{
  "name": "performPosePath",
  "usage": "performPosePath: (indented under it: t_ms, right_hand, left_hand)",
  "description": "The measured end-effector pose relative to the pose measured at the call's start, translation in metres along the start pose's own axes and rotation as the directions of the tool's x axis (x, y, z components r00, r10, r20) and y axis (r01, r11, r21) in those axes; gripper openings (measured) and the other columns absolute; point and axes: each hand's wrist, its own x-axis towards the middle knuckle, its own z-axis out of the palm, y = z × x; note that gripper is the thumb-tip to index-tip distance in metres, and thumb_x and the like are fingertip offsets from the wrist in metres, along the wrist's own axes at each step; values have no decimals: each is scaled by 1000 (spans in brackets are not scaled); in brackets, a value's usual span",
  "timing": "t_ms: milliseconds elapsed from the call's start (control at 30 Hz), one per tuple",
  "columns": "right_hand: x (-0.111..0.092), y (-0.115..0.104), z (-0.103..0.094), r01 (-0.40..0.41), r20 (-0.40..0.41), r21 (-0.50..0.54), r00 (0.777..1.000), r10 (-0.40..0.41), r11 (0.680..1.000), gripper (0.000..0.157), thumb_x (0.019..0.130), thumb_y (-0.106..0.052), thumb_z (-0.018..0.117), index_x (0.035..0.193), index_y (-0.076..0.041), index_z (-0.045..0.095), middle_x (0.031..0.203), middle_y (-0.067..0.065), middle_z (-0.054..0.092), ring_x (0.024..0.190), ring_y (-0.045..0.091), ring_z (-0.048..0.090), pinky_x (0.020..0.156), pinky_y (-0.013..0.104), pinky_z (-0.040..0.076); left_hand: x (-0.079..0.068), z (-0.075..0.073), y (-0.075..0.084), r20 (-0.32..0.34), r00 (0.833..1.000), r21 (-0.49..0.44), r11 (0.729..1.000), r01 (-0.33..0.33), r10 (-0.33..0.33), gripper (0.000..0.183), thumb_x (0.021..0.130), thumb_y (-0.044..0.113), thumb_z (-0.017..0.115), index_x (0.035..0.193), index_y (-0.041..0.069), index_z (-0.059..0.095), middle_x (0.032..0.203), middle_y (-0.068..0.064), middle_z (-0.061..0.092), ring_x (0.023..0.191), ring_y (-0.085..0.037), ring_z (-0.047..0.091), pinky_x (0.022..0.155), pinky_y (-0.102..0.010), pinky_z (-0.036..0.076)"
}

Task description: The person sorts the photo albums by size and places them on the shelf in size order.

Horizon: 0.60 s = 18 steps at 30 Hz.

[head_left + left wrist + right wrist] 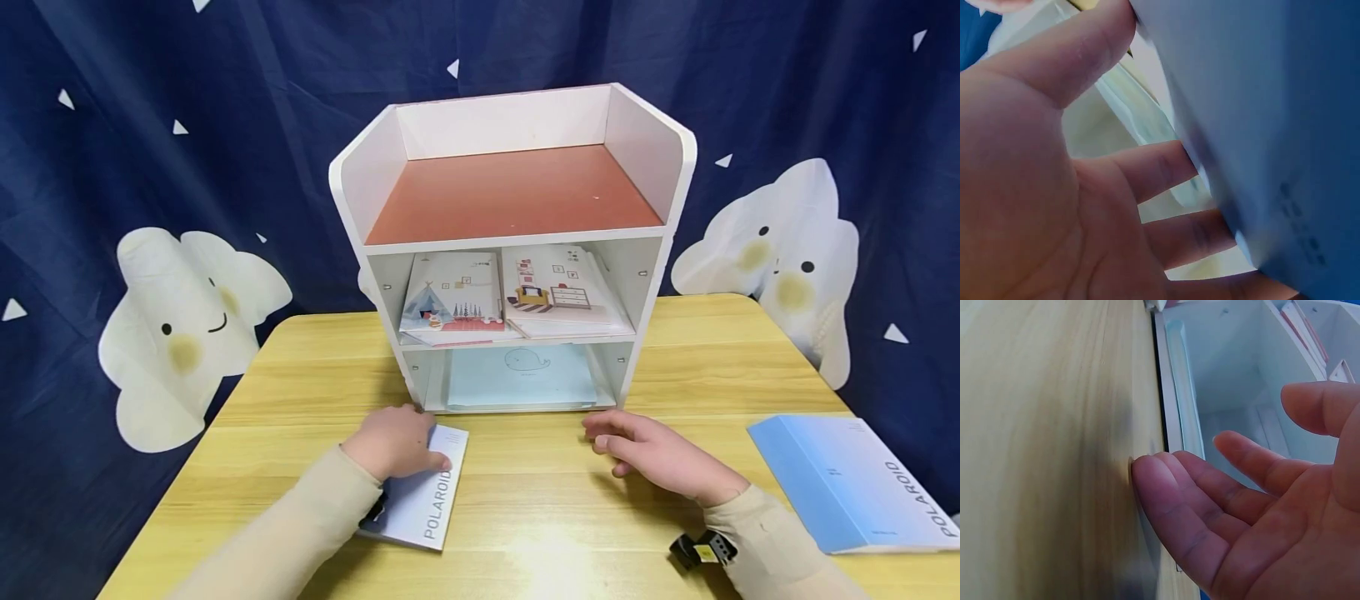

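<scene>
My left hand (396, 443) holds a blue-and-white notebook (441, 500) lettered POLAROID, lying on the table left of the shelf's front. In the left wrist view, the thumb and fingertips meet the edge of its blue cover (1241, 112). My right hand (652, 450) is empty, palm inward, fingers loosely bent. Its fingertips are just above the table by the lower front right corner of the small white shelf (517, 237). The right wrist view shows those fingers (1179, 519) beside the shelf's bottom edge. A pale blue whale-printed notebook (525, 379) lies in the bottom compartment.
Two stacks of illustrated notebooks fill the middle compartment, a tent-printed one (453, 292) left and a sofa-printed one (555, 283) right. More blue POLAROID notebooks (847, 483) lie at the table's right edge. Behind the wooden table (525, 517) hangs a dark blue curtain (225, 108).
</scene>
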Motion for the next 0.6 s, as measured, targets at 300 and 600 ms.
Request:
performPosePath:
  t_ms: [300, 600]
  right_hand:
    - [1, 3, 2, -18, -1, 18, 1000, 18, 1000, 42, 107, -22, 53, 142, 1, 52, 135, 21, 57, 113, 33, 59, 79, 38, 60]
    - [1, 3, 0, -7, 4, 25, 1000, 7, 1000, 43, 107, -20, 53, 142, 3, 51, 137, 22, 56, 114, 32, 59, 80, 38, 60]
  left_hand:
    - [6, -1, 9, -36, 999, -37, 999, -37, 36, 67, 85, 56, 74, 130, 7, 66, 112, -16, 69, 99, -32, 66, 83, -49, 54]
    - [-14, 0, -50, -18, 1000, -403, 915, -12, 5, 72, 89, 41, 77, 144, 2, 51, 116, -15, 68, 95, -30, 68, 85, -46, 55]
